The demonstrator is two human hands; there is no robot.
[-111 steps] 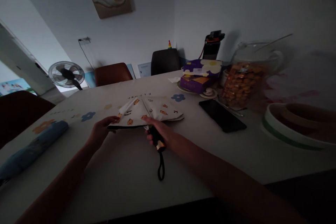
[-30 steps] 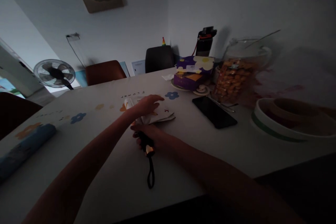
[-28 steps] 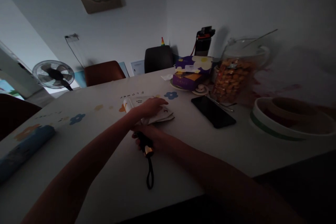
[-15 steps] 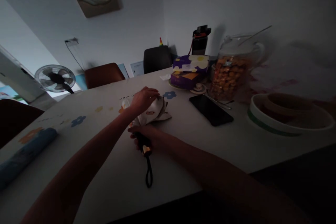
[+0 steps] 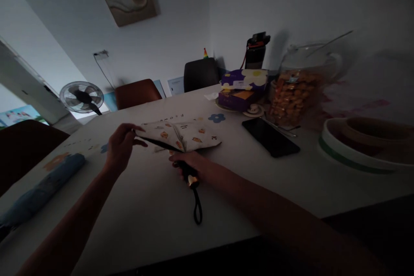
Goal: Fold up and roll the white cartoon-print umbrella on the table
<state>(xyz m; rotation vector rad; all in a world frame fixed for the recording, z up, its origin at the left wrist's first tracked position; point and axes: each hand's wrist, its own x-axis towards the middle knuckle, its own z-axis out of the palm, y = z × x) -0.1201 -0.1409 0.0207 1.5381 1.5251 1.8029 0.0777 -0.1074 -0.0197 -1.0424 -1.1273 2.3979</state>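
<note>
A folding umbrella (image 5: 194, 136) with a cream canopy and small orange-brown prints lies on the table, its folds loose. My right hand (image 5: 194, 161) is wrapped round its black handle, which has a gold-coloured end and a black wrist loop hanging toward me. Between the fingertips of my left hand (image 5: 121, 144) is the left corner of one canopy panel, pulled out to the left. A dark gap shows beneath that panel's edge. On the far left of the table lies a rolled blue umbrella (image 5: 48, 185).
Right of the umbrella lies a black phone (image 5: 271, 137). Behind it stand purple boxes (image 5: 237, 99), a black bottle (image 5: 255, 54) and a glass jug (image 5: 294, 90) of orange-brown pieces. White and green bowls (image 5: 355, 155) sit at the right. A fan (image 5: 82, 97) and chairs stand beyond the table.
My left hand has moved from on top of the canopy to the left, drawing a panel out flat. My right hand still grips the handle. The view has shifted slightly left.
</note>
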